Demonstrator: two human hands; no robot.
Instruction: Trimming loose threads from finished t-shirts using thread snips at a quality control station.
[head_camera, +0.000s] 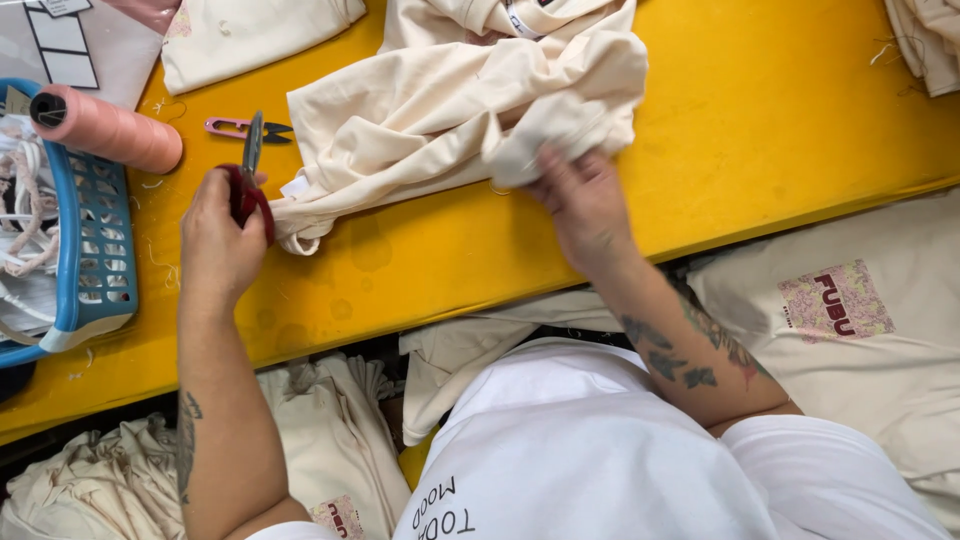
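- Left hand (218, 245) is gripping one pair of red-handled thread snips (248, 185), fingers wrapped shut around the handle and blades pointing up toward the far edge of the yellow table (780, 120).
- Right hand (583, 205) is pinching a fold of the one cream garment (460, 100) that's lying bunched up mid-table, fingers closed on the cloth.
- A second pair of snips, pink ones (240, 127), is lying flat just past the red pair, not touching the garment as far as I can tell.
- One pink thread cone (108, 128) is lying on its side near the left edge, leaning over one blue basket (100, 270).
- Two more folded cream pieces are sitting at the far edge, one at the far left (250, 35), one at the far right corner (925, 40).
- More cream cloth is piling up below the near edge, two pieces showing printed patches (835, 300).
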